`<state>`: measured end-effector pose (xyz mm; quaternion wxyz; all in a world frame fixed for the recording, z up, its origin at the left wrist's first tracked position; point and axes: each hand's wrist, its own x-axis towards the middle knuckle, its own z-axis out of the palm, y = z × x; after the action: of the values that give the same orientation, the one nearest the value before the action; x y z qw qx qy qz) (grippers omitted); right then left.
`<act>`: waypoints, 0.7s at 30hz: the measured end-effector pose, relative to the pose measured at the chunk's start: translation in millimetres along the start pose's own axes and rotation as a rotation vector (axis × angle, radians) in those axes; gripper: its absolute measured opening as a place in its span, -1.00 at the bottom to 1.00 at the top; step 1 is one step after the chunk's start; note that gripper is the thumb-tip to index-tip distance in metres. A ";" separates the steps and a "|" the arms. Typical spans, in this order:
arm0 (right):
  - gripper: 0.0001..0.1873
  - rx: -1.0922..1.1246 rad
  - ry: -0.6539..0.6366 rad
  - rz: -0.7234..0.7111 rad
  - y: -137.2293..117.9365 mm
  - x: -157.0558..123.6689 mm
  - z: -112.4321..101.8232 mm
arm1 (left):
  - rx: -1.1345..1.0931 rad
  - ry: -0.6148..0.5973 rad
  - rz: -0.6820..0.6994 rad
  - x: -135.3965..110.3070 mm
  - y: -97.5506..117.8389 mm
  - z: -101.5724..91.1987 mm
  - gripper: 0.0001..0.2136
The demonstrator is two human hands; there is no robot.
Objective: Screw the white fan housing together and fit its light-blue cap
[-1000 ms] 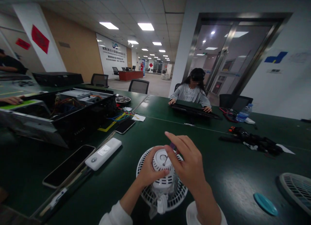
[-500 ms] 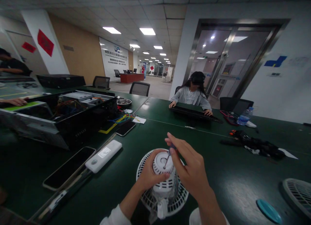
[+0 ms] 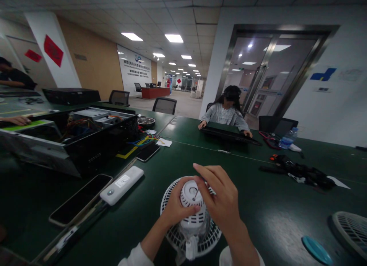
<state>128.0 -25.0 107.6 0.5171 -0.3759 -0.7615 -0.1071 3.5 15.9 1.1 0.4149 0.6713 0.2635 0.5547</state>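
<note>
A white plastic fan motor housing (image 3: 190, 193) stands upright on a round white fan grille (image 3: 171, 199), with its vented top facing me. My left hand (image 3: 179, 206) is wrapped around the housing's side. My right hand (image 3: 219, 193) sits above it and holds a small screwdriver (image 3: 196, 194), whose thin metal shaft meets the vented top. The fingers hide the screwdriver's handle. A white cord or tab hangs at the housing's near side.
An open computer case (image 3: 86, 139) with wires stands to the left, next to a white power bank (image 3: 122, 185) and a black smartphone (image 3: 80, 199). A second fan grille (image 3: 349, 235) and a teal disc (image 3: 317, 250) lie right. A seated person (image 3: 226, 115) works across the green table (image 3: 266, 216).
My right hand has moved down and closer over the housing, now hiding the screwdriver's handle. The view has shifted slightly. The left hand's grip looks unchanged.
</note>
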 end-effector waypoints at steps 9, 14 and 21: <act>-0.69 0.005 0.013 0.011 0.3 0.7 4.5 | 0.025 0.006 -0.022 -1.8 -2.4 -1.0 -0.40; -0.63 0.109 -0.069 0.043 -3.1 1.2 -0.6 | 0.019 -0.015 -0.020 -2.7 -1.3 -0.7 -0.43; -0.75 0.034 0.001 0.058 -3.8 2.1 -1.2 | 0.001 -0.003 -0.010 -0.7 -1.4 -0.5 -0.42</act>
<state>125.9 -27.3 110.8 0.5266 -0.3889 -0.7518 -0.0791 3.0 16.2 -0.3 0.4177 0.6711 0.2665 0.5515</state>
